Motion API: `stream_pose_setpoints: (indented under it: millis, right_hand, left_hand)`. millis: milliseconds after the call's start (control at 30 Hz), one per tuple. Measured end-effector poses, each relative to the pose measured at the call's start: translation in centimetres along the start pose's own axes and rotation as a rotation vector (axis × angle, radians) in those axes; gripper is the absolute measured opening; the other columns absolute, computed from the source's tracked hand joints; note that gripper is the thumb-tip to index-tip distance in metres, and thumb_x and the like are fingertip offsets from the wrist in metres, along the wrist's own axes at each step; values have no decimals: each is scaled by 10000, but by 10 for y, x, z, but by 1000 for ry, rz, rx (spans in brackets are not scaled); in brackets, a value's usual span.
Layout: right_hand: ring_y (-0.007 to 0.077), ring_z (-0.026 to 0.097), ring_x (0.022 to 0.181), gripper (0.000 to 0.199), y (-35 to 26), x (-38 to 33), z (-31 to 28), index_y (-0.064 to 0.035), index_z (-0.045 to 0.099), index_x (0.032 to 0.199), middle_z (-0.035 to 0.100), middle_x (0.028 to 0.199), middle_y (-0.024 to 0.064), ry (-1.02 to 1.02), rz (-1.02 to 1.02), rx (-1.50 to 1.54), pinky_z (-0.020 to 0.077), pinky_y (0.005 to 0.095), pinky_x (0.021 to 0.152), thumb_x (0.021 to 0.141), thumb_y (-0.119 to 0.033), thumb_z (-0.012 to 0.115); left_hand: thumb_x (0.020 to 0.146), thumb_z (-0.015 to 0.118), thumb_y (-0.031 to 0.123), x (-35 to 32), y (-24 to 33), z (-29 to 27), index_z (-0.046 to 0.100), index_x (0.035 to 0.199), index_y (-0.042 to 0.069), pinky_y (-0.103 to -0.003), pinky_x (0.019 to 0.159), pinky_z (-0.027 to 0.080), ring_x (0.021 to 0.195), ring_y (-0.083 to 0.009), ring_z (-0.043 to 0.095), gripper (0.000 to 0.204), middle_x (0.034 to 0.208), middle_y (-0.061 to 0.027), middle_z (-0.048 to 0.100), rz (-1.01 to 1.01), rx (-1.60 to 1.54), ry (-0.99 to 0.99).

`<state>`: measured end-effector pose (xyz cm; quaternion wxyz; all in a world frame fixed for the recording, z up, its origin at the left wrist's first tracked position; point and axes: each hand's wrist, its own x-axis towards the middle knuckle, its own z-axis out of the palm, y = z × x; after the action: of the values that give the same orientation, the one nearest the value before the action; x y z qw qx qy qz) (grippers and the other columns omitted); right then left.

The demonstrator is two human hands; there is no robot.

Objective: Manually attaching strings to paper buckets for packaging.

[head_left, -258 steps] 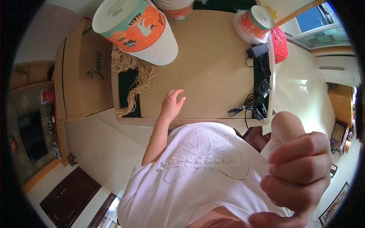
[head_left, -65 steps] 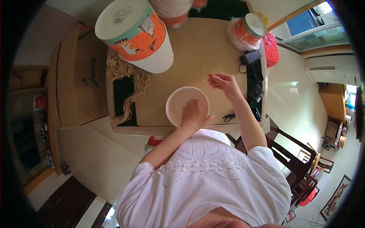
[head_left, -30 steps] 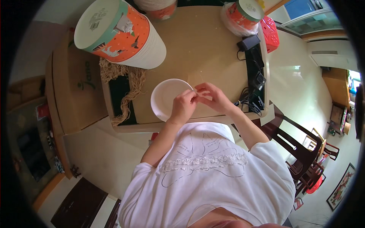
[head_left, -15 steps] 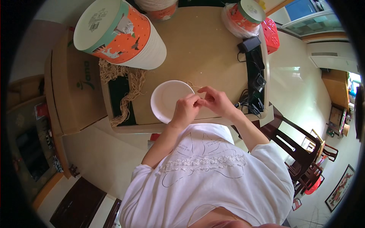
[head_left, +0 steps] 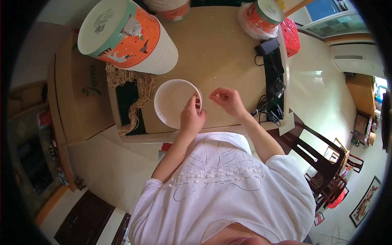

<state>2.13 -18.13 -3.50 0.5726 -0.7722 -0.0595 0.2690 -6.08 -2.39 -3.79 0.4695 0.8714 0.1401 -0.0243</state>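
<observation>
A white paper bucket (head_left: 171, 102) is tilted at the table's near edge, its open mouth turned up toward me. My left hand (head_left: 193, 114) grips its right rim, fingers on one side of the wall and thumb on the other. Just right of the rim, my right hand (head_left: 227, 100) is apart from the bucket, thumb and forefinger pinched together. Whatever lies in that pinch is too small to make out. Beige string (head_left: 141, 92) hangs in loose strands over the table's left side.
A tall stack of upturned paper buckets (head_left: 141, 41), printed orange and green, stands at the left. More buckets (head_left: 263, 18) are at the far right, partly in clear plastic. A black adapter (head_left: 267, 47) and cables (head_left: 265, 112) line the right edge. A cardboard box (head_left: 83, 98) adjoins the left.
My hands, earlier together at the bucket's right rim, have parted. The left has taken hold of the rim and the bucket has tilted and shifted left. The right has drawn slightly right.
</observation>
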Motion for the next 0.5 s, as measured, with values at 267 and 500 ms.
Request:
stream_pose_setpoints:
  millis: [267,500]
  right_hand:
    - [159,647,723,106,-18,8,30,0,655,920,643,808,84,38,-195,-14,538,277,691,839,-62,686]
    - [175,676,778,112,-31,8,39,0,656,942,678,892,94,-20,-175,13,545,294,677,843,-52,673]
  left_hand:
    - [813,552,-36,-12,1,-36,420,1362,-4,-333,709,540,896,-259,672,565,1055,-177,642,59,-227,-52]
    - [847,570,-16,-16,5,-38,326,1425,6,-316,707,542,919,-247,670,627,1106,-166,640,49,-253,-61]
